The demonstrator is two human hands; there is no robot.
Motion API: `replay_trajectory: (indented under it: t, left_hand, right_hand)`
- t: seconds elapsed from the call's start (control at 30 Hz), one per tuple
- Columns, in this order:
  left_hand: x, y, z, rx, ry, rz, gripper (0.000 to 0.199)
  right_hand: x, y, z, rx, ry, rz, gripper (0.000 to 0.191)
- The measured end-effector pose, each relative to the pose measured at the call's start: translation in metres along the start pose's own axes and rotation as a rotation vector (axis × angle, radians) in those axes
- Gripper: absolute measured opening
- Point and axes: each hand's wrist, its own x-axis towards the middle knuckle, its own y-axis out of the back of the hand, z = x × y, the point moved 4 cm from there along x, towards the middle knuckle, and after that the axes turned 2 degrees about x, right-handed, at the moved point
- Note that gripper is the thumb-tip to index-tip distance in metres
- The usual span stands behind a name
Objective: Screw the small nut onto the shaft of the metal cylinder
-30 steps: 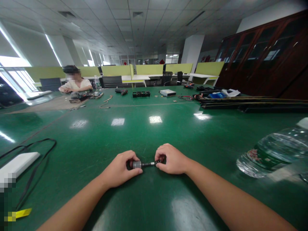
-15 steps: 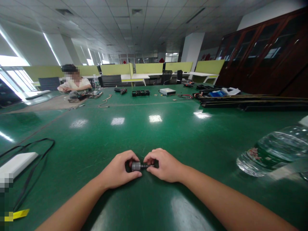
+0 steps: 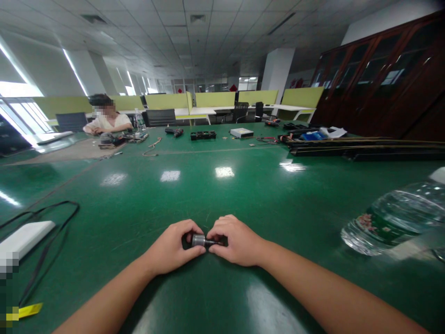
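Observation:
A small grey metal cylinder with a thin dark stepped shaft (image 3: 198, 240) lies sideways between my two hands, low over the table; whether it touches the surface I cannot tell. My left hand (image 3: 173, 246) curls round the cylinder's wide body, thumb in front and fingers behind. From the other side, my right hand (image 3: 236, 241) pinches the slim shaft end between thumb and fingers, hiding part of it. Both hands rest near the middle of the green tabletop (image 3: 222, 199), with their fingertips almost meeting.
On the right lies a large water bottle (image 3: 392, 218). A white box-like item (image 3: 28, 239) and a black strap (image 3: 52, 246) are at left. Farther back are a power drill (image 3: 174, 132), a black fan-like unit (image 3: 203, 135), a silver box (image 3: 242, 133), black rails (image 3: 320, 148) and a seated person (image 3: 109, 118).
My right hand has shifted slightly left along the shaft, closer to the cylinder's body. My left hand and the cylinder have moved a little to the right.

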Motion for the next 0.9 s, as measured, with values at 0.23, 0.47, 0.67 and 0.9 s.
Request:
replay_trajectory:
  t: [0.23,0.47,0.67,0.9]
  left_hand:
    - [0.0006,0.0017,0.0004,0.013,-0.038,0.043,0.017]
    - [0.0012,0.0029,0.0005,0.002,-0.027,0.032,0.017]
    - [0.0016,0.0035,0.0001,0.004,-0.029,0.026,0.017]
    - [0.0005,0.0045,-0.0004,0.024,-0.047,0.054,0.018]
  right_hand:
    - [0.0009,-0.0023,-0.0008,-0.019,-0.006,0.013,0.012]
    - [0.0002,-0.0013,0.0002,-0.019,-0.007,0.026,0.01]
    - [-0.0003,0.0007,0.0002,-0.03,-0.002,0.032,0.01]
    - [-0.0004,0.0015,-0.0004,-0.028,-0.013,0.033,0.01]
